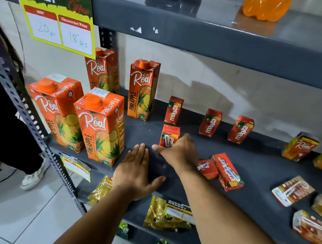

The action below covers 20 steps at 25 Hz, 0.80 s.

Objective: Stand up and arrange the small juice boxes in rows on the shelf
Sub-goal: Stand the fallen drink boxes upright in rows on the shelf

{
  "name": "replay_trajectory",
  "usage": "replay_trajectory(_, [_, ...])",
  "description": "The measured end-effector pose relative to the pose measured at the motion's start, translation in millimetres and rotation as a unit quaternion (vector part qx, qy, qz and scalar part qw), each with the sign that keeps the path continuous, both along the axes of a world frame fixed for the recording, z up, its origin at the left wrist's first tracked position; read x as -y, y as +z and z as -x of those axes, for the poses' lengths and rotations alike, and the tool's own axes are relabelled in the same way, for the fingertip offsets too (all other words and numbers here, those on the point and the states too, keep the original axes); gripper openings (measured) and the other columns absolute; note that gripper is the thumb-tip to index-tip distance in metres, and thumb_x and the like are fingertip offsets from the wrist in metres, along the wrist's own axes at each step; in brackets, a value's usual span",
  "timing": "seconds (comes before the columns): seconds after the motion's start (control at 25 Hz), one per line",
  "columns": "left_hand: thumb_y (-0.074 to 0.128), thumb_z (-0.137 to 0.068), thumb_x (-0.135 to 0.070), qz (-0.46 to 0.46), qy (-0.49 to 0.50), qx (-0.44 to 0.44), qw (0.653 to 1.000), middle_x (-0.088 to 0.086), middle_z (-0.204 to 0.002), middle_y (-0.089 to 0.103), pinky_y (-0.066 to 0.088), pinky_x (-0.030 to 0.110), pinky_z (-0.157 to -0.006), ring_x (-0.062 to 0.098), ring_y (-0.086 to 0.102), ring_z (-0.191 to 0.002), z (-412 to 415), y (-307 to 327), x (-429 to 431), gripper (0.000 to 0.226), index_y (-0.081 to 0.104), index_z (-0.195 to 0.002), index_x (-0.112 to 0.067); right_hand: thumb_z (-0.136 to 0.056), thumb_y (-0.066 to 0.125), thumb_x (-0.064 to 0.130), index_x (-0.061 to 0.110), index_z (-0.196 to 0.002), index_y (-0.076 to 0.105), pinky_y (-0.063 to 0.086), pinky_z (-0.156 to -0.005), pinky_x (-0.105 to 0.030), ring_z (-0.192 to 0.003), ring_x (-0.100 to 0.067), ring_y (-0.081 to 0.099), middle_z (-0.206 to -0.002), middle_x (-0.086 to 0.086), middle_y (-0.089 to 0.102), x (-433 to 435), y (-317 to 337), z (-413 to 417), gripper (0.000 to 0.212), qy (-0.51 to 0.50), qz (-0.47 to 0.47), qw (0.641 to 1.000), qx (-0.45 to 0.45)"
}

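We see a dark grey shelf [265, 167] with small red Maaza boxes on it. Three of them stand upright in a back row at about 12 o'clock from the hands: one [173, 110] on the left, one [210, 122] in the middle and one [240, 130] on the right, each well apart from the next. Each is red, with white lettering running up its face and some yellow and green on it.

In front of the leftmost stands a fourth box [169, 136], upright, its back to us with a white straw packet stuck on it. Our right hand [181, 149] is around it from the right, thumb stretched toward 9 o'clock across its base, fingers curled at its far side. The hand appears to grip it, though the fingertips are hidden.

At 3 o'clock from that hand two more red boxes lie flat: a short-looking one [207, 168] just beside the wrist, and a longer one [228, 172] touching it, tilted with its straw side up.

Our left hand [136, 173] lies flat on the bare shelf at 7 o'clock from the held box, palm down, fingers straight and together, thumb spread, holding nothing.

Farther right, toward 2 o'clock, two small Real boxes [301, 146] stand leaning, and others [292, 190] lie flat in front. Tall pineapple cartons [99, 126] stand at 9 o'clock.
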<state>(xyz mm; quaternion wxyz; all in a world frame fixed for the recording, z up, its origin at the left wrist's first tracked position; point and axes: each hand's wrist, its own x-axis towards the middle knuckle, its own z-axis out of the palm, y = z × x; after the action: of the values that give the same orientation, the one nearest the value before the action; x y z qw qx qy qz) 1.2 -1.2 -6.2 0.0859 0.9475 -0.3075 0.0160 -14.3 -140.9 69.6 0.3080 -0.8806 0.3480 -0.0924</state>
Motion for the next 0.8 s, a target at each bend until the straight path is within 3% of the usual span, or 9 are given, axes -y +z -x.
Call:
replay_trajectory(0.08, [0.016,-0.079,-0.08,0.0,-0.001,-0.003,1.0,0.014,-0.161,0.0,0.001,0.036,-0.119,0.025,-0.002,-0.149,0.6,0.9,-0.3,0.106,0.001,-0.151,-0.003,-0.047,0.079,0.07,0.014,-0.116,0.042,0.051,-0.077,-0.037,-0.107,-0.03,0.06,-0.119,-0.008,0.058,5.1,9.3,4.9,0.096,0.01,-0.018,1.0,0.02])
replay_trajectory(0.2, [0.018,-0.08,-0.079,0.002,-0.003,-0.008,1.0,0.014,-0.162,-0.002,0.001,0.036,-0.119,0.025,-0.003,-0.149,-0.2,1.6,0.7,0.106,-0.001,-0.151,-0.003,-0.056,0.071,0.075,0.01,-0.117,0.047,0.042,-0.071,-0.031,-0.103,-0.023,0.057,-0.111,-0.003,0.055,17.0,39.8,2.1,0.092,0.019,-0.054,0.996,0.063])
replay_trajectory(0.32, [0.02,-0.081,-0.078,0.002,-0.003,-0.01,1.0,0.015,-0.162,-0.001,0.003,0.037,-0.12,0.025,-0.002,-0.149,0.8,3.5,0.0,0.105,-0.001,-0.15,-0.003,-0.06,0.058,0.083,0.011,-0.086,0.06,0.038,-0.054,-0.027,-0.082,-0.024,0.064,-0.083,0.0,0.062,18.7,61.2,-11.5,0.076,0.044,-0.012,0.999,0.014])
replay_trajectory(0.4, [0.02,-0.081,-0.078,0.001,0.001,-0.008,1.0,0.015,-0.162,-0.001,0.004,0.037,-0.121,0.025,-0.002,-0.149,2.7,6.0,-0.5,0.104,-0.001,-0.15,-0.002,-0.059,0.06,0.081,0.01,-0.085,0.064,0.047,-0.057,-0.03,-0.08,-0.028,0.066,-0.084,-0.007,0.067,13.8,65.7,-18.6,0.076,0.092,0.048,0.993,-0.048])
replay_trajectory(0.56, [0.02,-0.081,-0.077,-0.001,0.005,-0.008,1.0,0.015,-0.162,0.0,0.005,0.037,-0.121,0.025,-0.001,-0.149,3.8,6.3,-0.4,0.105,0.0,-0.15,-0.002,-0.068,0.08,0.047,0.006,-0.098,0.061,0.055,-0.068,-0.035,-0.084,-0.029,0.065,-0.094,-0.011,0.066,9.9,77.6,-23.0,0.054,0.166,0.155,0.963,-0.145])
replay_trajectory(0.68, [0.02,-0.08,-0.078,-0.006,0.004,-0.009,1.0,0.015,-0.162,0.001,0.003,0.037,-0.121,0.026,0.0,-0.149,1.7,5.4,-0.1,0.106,0.0,-0.15,-0.002,-0.073,0.079,0.019,0.009,-0.101,0.061,0.053,-0.07,-0.036,-0.086,-0.028,0.063,-0.101,-0.013,0.063,16.5,88.7,-24.0,0.035,0.266,0.228,0.913,-0.206])
replay_trajectory(0.8, [0.019,-0.078,-0.079,-0.013,0.006,-0.01,1.0,0.014,-0.162,0.0,0.003,0.038,-0.121,0.025,-0.001,-0.149,0.5,4.3,0.9,0.107,-0.001,-0.151,-0.003,-0.077,0.074,0.007,0.023,-0.123,0.051,0.052,-0.089,-0.043,-0.109,-0.03,0.057,-0.128,-0.01,0.055,31.9,92.3,-19.2,0.053,0.398,0.277,0.844,-0.227])
